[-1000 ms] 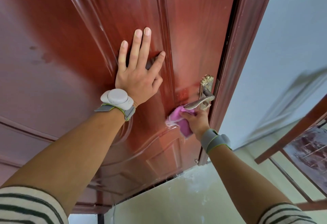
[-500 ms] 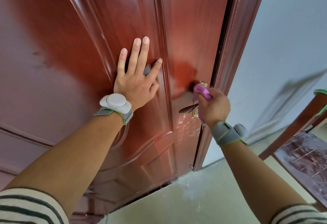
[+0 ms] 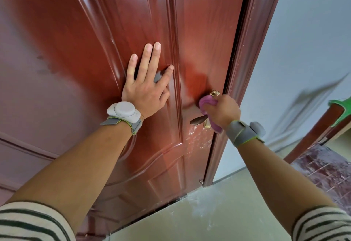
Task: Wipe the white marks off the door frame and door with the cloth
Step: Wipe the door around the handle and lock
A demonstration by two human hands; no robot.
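Note:
A reddish-brown panelled door [image 3: 201, 31] fills the left and middle of the head view, with its frame [image 3: 252, 54] running down its right edge. My left hand [image 3: 146, 86] lies flat on the door, fingers spread. My right hand [image 3: 222, 111] grips a bunched pink cloth [image 3: 208, 102] and presses it against the door at the brass handle [image 3: 197, 120], covering most of the handle plate. White smeared marks [image 3: 197, 140] show on the door just below the handle. Pale specks also dot the frame.
A pale wall [image 3: 303, 69] stands right of the frame. The floor [image 3: 218, 219] below is light with white dust near the door's foot. A wooden piece of furniture with a green item [image 3: 340, 113] stands at the far right.
My right hand with the cloth rose from below the handle to the handle plate beside the frame, uncovering the white marks beneath. My left hand stayed flat on the door.

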